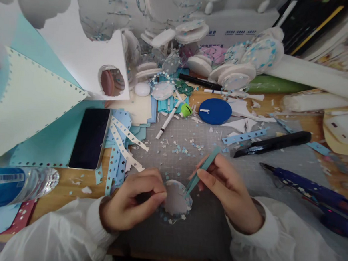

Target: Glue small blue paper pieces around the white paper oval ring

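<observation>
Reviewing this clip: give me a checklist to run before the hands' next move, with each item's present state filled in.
1. Tweezers held in the right hand: ok.
2. Tweezer tips near the white disc: ok, at its right edge.
3. Left hand gripping the disc: cannot tell; its fingers are at the left edge.
4. Loose star pieces nearby: ok, scattered beyond the disc.
5. Mat free of scraps: not ok, paper bits litter its far part.
6. Black cutter blade retracted: cannot tell.
</observation>
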{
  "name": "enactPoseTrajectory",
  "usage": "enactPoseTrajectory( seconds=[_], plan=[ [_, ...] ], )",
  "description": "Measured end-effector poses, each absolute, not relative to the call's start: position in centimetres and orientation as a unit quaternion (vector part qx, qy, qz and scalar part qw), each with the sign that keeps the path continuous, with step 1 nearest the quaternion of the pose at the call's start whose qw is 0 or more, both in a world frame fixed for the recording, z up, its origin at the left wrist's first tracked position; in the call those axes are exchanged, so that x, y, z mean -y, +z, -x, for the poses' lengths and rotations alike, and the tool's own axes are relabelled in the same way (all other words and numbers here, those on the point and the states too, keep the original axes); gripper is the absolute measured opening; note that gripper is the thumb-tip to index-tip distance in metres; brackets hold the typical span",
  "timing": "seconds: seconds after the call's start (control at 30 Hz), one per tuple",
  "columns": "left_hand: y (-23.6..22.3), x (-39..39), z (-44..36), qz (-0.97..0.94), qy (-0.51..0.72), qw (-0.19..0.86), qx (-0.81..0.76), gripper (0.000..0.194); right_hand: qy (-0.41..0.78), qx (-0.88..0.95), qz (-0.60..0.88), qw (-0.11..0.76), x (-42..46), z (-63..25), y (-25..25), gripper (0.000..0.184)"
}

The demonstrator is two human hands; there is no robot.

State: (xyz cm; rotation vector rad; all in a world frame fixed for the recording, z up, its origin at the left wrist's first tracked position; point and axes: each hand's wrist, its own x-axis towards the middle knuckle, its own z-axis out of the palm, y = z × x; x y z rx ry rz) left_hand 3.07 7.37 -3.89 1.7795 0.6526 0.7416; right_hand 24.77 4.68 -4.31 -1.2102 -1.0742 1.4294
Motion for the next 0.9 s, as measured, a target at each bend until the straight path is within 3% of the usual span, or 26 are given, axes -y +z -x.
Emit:
enactPoseTrajectory(
  seconds=[0.27,0.53,0.73,0.9],
  plan=[
    [-3.6,-7.4,-2.9,-0.681,0.303,0.590,-0.309,0.026,0.645,0.360,0.463,0.490,-5.1,-25.0,-4.8,0.021],
    [-4.4,-7.6,-2.5,-0.595,0.289,0.676,-0.325,0.036,0.624,0.300,0.473,0.545,-5.5,-25.1,-4.1,0.022],
    [-4.1,-7.7,-2.2,-0.589,0.291,0.690,-0.305,0.036,0.491,0.385,0.503,0.598,-5.7,-25.6,-4.6,0.017],
    [-4.4,-7.6,-2.1,-0.579,0.290,0.705,-0.290,0.036,0.329,0.480,0.563,0.587,-6.0,-26.1,-5.1,0.017]
  ],
)
